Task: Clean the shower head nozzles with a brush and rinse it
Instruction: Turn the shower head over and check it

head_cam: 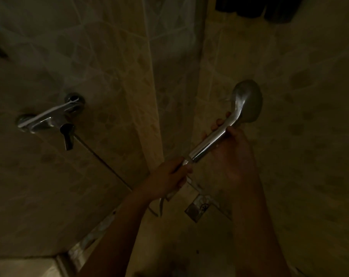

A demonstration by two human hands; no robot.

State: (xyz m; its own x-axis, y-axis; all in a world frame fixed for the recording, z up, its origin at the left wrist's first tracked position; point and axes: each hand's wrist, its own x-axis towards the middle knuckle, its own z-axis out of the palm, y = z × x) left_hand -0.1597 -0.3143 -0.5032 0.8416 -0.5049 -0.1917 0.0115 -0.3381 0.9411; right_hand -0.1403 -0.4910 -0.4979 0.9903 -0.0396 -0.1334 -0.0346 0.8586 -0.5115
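Note:
A chrome hand-held shower head [247,100] is held up in the dim shower corner, its rounded back toward me and its nozzle face turned away, hidden. My right hand [229,150] grips the shiny handle below the head. My left hand [169,176] is closed around the lower end of the handle where the hose [101,160] joins. The hose runs down and left toward the wall tap. No brush is visible.
A chrome mixer tap [49,118] with a dark lever is mounted on the left tiled wall. A square floor drain [198,208] lies below my hands. A dark object [269,9] hangs at the top right. Tiled walls meet in a corner behind the shower head.

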